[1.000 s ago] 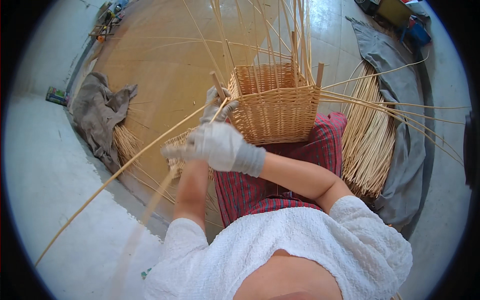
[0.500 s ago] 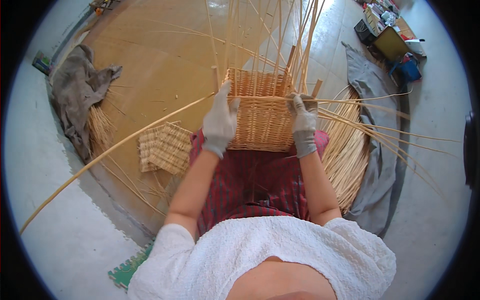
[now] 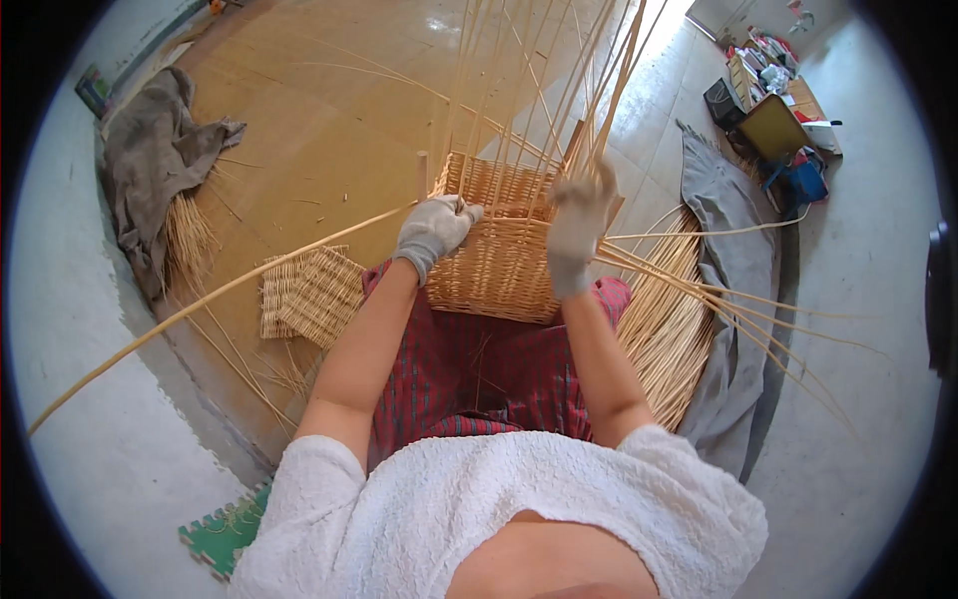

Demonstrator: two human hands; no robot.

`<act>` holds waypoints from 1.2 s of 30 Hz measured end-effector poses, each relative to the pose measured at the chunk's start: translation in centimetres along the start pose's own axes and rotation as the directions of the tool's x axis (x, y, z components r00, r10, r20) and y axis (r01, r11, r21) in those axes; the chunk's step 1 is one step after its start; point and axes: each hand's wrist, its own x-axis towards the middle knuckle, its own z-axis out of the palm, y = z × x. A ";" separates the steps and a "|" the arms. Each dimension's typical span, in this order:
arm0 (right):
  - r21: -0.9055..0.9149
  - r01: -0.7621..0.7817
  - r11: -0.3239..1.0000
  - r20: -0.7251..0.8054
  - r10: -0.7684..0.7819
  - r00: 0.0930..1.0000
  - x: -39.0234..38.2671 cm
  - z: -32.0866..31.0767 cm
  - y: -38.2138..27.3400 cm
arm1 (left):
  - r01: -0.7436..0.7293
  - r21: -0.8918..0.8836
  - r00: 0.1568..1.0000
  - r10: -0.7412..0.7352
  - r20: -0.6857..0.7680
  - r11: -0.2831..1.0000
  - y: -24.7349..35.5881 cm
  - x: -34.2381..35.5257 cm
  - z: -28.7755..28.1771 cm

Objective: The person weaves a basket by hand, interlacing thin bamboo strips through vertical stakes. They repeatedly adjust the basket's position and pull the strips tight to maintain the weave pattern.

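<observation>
A square wicker basket [image 3: 492, 270] rests on my lap over red checked cloth [image 3: 399, 389], with tall pale stakes rising from it and thick posts at its corners. My gloved left hand [image 3: 439, 225] is closed on the basket's rim at the left, where a long loose cane [image 3: 230, 288] runs out to the lower left. Over the right corner is my gloved right hand [image 3: 581, 220], smeared by motion, so its fingers are unclear. More loose strands [image 3: 728, 299] fan out to the right from that corner.
Woven panels [image 3: 309, 297] and a cane bundle [image 3: 190, 230] under sacking [image 3: 150, 170] lie at left. A large cane bundle [image 3: 669, 329] on grey cloth [image 3: 738, 379] is at right. Cluttered boxes [image 3: 783, 120] stand upper right; a green foam mat [image 3: 225, 529] is lower left.
A second ago my hands crossed at the left corner; they then parted to either side. Since then my left fingers closed on the rim, and my right hand rose slightly over the right corner.
</observation>
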 end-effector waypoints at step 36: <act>-0.421 -0.775 0.472 -0.317 0.723 0.613 -9.2 -6.1 -10.3 | -0.240 -0.604 0.971 0.199 -0.135 0.760 5.7 -0.2 8.7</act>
